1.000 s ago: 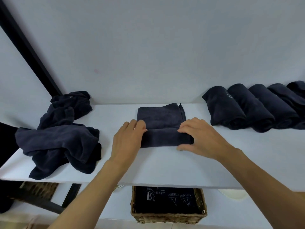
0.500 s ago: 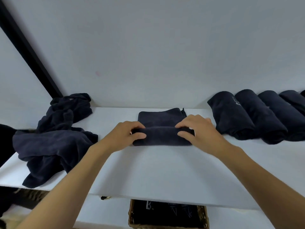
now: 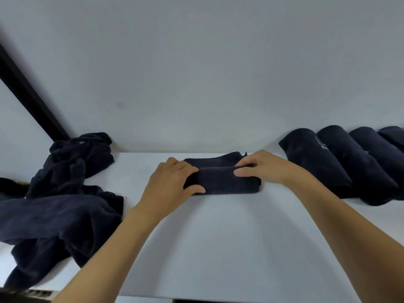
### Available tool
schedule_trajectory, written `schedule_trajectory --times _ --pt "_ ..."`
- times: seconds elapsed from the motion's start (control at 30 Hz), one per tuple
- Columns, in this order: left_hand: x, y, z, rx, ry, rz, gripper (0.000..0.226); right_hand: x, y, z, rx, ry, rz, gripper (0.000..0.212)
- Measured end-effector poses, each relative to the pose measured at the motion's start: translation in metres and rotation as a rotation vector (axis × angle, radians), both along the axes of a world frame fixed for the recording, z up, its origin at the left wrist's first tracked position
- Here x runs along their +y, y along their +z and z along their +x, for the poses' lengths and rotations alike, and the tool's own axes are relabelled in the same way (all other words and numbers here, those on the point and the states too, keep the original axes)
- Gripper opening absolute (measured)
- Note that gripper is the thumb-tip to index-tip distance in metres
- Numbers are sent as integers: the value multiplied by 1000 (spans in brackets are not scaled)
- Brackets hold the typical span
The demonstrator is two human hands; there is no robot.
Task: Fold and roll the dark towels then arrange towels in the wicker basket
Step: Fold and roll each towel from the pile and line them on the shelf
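left hand (image 3: 172, 184) grips the half-rolled dark towel (image 3: 225, 180) | right hand (image 3: 264, 169) pinches its other end | white table (image 3: 218, 237)

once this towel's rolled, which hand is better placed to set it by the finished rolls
Right, probably. The right hand grips the half-rolled dark towel at the end nearest the row of rolled dark towels; the left hand holds the far end, toward the crumpled dark towels.
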State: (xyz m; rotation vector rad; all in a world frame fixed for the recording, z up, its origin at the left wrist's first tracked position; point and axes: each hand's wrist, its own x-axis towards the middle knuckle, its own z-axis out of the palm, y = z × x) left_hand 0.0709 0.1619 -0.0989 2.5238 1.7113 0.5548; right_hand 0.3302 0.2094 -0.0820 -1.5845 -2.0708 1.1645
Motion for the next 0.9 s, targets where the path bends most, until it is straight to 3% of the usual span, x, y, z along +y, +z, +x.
schedule_trajectory --times 0.1,0.2,0.27,0.33,0.4,0.5,0.57,0.67,0.73,0.83,0.9 --pt "24 3 -6 -49 -10 -146 32 1 -1 -8 -62 -17 129 17" --pt "52 10 -9 -141 -39 -359 26 -13 -7 -20 -279 25 574 22" --pt "69 12 -13 -153 -25 -494 23 -19 -13 -29 -448 94 691 37" --pt "82 14 -13 -124 -5 -565 26 -13 -16 -31 -528 98 660 45" --pt "87 15 -7 -120 39 -552 29 1 -12 -31 -482 86 581 41" --pt "74 14 3 -71 108 -187 26 29 -2 -31 -375 80 357 33" --pt "57 9 7 39 42 -5 32 45 0 -30 -281 65 219 27" --pt "57 2 3 101 -1 -88 40 56 4 -33 -207 36 132 22" --pt "73 8 3 71 4 -195 34 56 5 -39 -335 20 249 23" --pt "97 21 -1 23 6 -410 29 41 0 -57 -564 74 678 30" --pt "106 26 -2 -2 34 -521 29 29 -7 -66 -625 116 739 49"
